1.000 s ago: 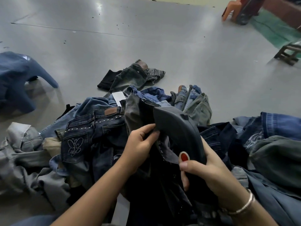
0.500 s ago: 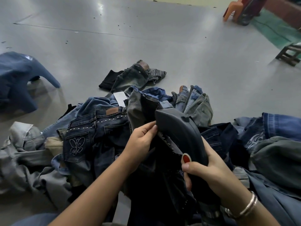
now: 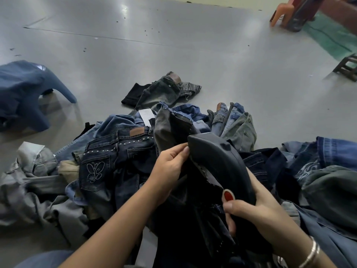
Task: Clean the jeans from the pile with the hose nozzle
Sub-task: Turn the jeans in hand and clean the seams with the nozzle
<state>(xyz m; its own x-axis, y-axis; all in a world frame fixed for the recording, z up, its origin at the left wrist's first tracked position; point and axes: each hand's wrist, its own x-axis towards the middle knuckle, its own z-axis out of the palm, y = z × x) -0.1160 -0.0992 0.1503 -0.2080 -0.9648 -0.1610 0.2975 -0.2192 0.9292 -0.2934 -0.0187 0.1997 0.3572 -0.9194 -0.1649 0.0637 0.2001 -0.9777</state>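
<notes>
My right hand has its grip wrapped round the nozzle, thumb lying just under the red button. The nozzle is a smooth, hard, dark shell; I judge it light enough for one hand but slick, so the curved rear by the button is the place to hold it, as I do now. My left hand pinches an edge of the black jeans, fingertips pressed on the cloth right against the nozzle's nose at 12 o'clock of my hands.

The jeans lie draped across the near side of the pile, running down toward 6 o'clock. Denim like this is soft and floppy yet fairly heavy; it sags wherever it is not held, so a seam or hem gives the surest hold, stretched flat for the nozzle to pass. The frayed pale edge beside the nozzle may be a raw hem, though the dark cloth makes that hard to tell.

At 10 o'clock sits a studded pair with a butterfly pocket. A blue stool stands on the floor, well apart.
</notes>
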